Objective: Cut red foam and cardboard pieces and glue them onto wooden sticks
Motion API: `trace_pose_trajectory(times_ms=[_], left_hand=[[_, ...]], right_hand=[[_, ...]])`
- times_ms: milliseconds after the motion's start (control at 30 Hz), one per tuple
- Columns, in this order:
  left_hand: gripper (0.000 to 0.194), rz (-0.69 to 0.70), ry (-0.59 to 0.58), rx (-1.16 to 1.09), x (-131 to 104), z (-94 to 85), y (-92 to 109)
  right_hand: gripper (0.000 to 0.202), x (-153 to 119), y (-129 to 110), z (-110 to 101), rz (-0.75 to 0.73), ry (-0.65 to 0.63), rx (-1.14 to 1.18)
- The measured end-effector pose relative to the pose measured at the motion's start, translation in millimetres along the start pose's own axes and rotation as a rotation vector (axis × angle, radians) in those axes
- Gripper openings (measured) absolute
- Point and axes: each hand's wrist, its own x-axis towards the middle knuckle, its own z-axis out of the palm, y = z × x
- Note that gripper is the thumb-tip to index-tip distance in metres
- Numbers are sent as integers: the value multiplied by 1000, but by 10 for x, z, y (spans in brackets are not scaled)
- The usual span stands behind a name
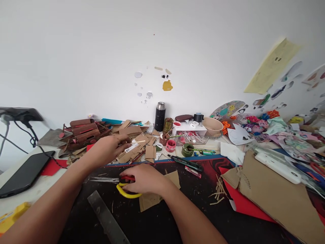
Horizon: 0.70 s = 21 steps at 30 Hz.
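My left hand (111, 147) reaches over a heap of cardboard scraps (130, 130) near the wall, its fingers curled together. Just beyond those fingertips lies a thin pale stick (138, 141); whether they pinch it I cannot tell. On the dark mat, my right hand (146, 179) has its fingers around the red and yellow handles of a pair of scissors (127, 193). The metal blades point left. Partly under my right hand and wrist is a flat piece of brown cardboard (148, 202). A metal ruler (105, 217) lies nearer to me.
Behind the hands stand a black thermos (159, 117) and open paint jars (170, 145). A brown cardboard model (85, 132) sits at left, beyond a phone (25, 173). A utility knife (186, 163) lies on the mat. Large cardboard (276, 200) covers the right side.
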Motion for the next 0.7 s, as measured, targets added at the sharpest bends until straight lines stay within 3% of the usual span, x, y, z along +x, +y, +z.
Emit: trace_pose_trajectory(times_ms=[400,700], left_hand=[[46,-17,-28,8,-24,-73,34],[48,0,-53,12,-6,12,-10]], right_hand=[[36,29,66,23,76,23,159],[25,11,-83,54,14,28,-50]])
